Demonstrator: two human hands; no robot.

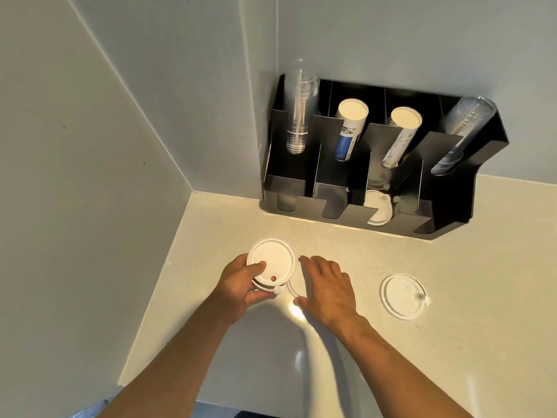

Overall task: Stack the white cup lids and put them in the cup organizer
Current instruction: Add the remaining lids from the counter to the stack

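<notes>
1. our left hand (241, 282) holds a small stack of round white plastic cup lids (271, 262) just above the pale speckled table (452, 251), thumb pressed on the top face and the other fingers curled under the near rim, so the stack is pinched between them.
2. our right hand (328, 286) lies flat with fingers spread over another white lid (290, 289), of which only a curved edge shows; whether it grips the lid we cannot tell.
3. a further flat white round lid with a small plug tab (402, 295) lies alone on the table, well to the right of both hands.
4. the black multi-compartment cup organizer (446, 224) sits at the far side against the wall, holding paper and clear cup stacks, with white lids (379, 208) already in its third front slot from the left.
5. we judge these lids very light, thin and springy, a little slippery, and easy to dent. best taken by the rim, pinching opposite edges, and kept level so they nest.
6. the plug tabs may snag unless they are aligned.
</notes>
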